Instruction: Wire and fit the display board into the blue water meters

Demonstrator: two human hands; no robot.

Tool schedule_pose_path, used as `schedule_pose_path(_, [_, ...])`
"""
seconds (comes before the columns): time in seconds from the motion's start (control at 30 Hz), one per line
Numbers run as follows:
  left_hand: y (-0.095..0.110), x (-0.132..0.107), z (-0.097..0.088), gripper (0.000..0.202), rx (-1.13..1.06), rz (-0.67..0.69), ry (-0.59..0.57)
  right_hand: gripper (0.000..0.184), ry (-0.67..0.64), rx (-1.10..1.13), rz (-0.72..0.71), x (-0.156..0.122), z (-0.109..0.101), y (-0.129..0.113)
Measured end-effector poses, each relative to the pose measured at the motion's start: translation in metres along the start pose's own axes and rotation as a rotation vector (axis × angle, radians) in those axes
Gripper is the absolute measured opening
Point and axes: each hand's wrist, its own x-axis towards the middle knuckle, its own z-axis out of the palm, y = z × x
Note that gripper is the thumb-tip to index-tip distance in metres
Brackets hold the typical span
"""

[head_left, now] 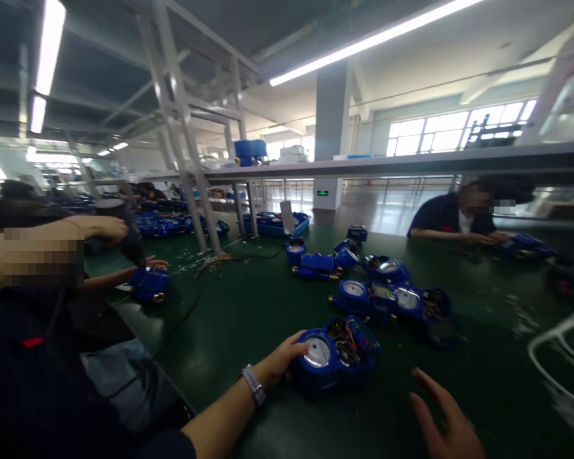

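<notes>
My left hand (289, 357) grips the left side of a blue water meter (318, 376), its thumb on the rim by the round dial. The meter's right compartment lies uncovered, with loose coloured wires and a small board showing. To the right of it, my right hand (444, 414) is held over the table with thumb and fingers apart, touching nothing. Just beyond the held meter stand more blue meters (351, 293), some with wires hanging out of their opened housings.
The green table (239, 319) carries a blue bin (272, 226) of meters and white cable (555, 341) at right. At left, a co-worker holds a power driver (129, 239) over a blue meter (149, 284). Another person (452, 217) works opposite. A shelf (387, 164) spans overhead on metal posts.
</notes>
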Motion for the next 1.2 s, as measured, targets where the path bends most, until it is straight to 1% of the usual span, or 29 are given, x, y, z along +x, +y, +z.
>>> schedule_pose_path(0.03, [-0.002, 0.005, 0.005, 0.061, 0.006, -0.014, -0.021, 0.063, 0.069, -0.001, -0.078, -0.007, -0.001, -0.011])
schedule_pose_path(0.1, [-0.006, 0.016, 0.015, 0.064, 0.02, -0.035, -0.059, 0.055, 0.151, 0.0, -0.244, -0.018, 0.0, -0.031])
schedule_pose_path(0.17, [-0.01, 0.028, 0.027, 0.066, 0.042, -0.049, -0.101, 0.052, 0.207, -0.005, -0.371, -0.024, 0.003, -0.044])
schedule_pose_path(0.2, [-0.011, 0.034, 0.034, 0.067, 0.053, -0.049, -0.122, 0.052, 0.223, -0.013, -0.406, -0.025, 0.003, -0.048])
schedule_pose_path(0.27, [-0.013, 0.042, 0.047, 0.07, 0.08, -0.039, -0.161, 0.051, 0.26, -0.031, -0.428, -0.025, 0.003, -0.05])
schedule_pose_path(0.4, [-0.017, 0.047, 0.068, 0.075, 0.165, 0.037, -0.209, 0.051, 0.357, -0.062, -0.388, -0.022, -0.005, -0.046])
schedule_pose_path(0.5, [-0.017, 0.04, 0.076, 0.075, 0.264, 0.112, -0.228, 0.051, 0.406, -0.064, -0.357, -0.02, -0.01, -0.043])
schedule_pose_path(0.57, [-0.017, 0.034, 0.079, 0.073, 0.338, 0.153, -0.231, 0.048, 0.402, -0.052, -0.342, -0.019, -0.012, -0.042])
schedule_pose_path(0.67, [-0.016, 0.028, 0.08, 0.072, 0.425, 0.194, -0.221, 0.043, 0.362, -0.014, -0.324, -0.02, -0.014, -0.041])
schedule_pose_path(0.83, [-0.016, 0.028, 0.08, 0.073, 0.603, 0.251, -0.233, 0.043, 0.301, 0.058, -0.253, -0.021, -0.019, -0.036])
schedule_pose_path(0.93, [-0.015, 0.028, 0.079, 0.072, 0.672, 0.273, -0.241, 0.05, 0.257, 0.115, -0.192, -0.02, -0.023, -0.032])
schedule_pose_path(1.1, [-0.008, 0.026, 0.077, 0.069, 0.81, 0.302, -0.23, 0.08, 0.175, 0.244, -0.061, -0.019, -0.025, -0.031])
schedule_pose_path(1.13, [-0.007, 0.026, 0.077, 0.067, 0.831, 0.308, -0.231, 0.083, 0.164, 0.277, -0.035, -0.019, -0.024, -0.032])
schedule_pose_path(1.2, [-0.006, 0.026, 0.076, 0.065, 0.851, 0.316, -0.235, 0.08, 0.169, 0.349, 0.018, -0.02, -0.022, -0.032])
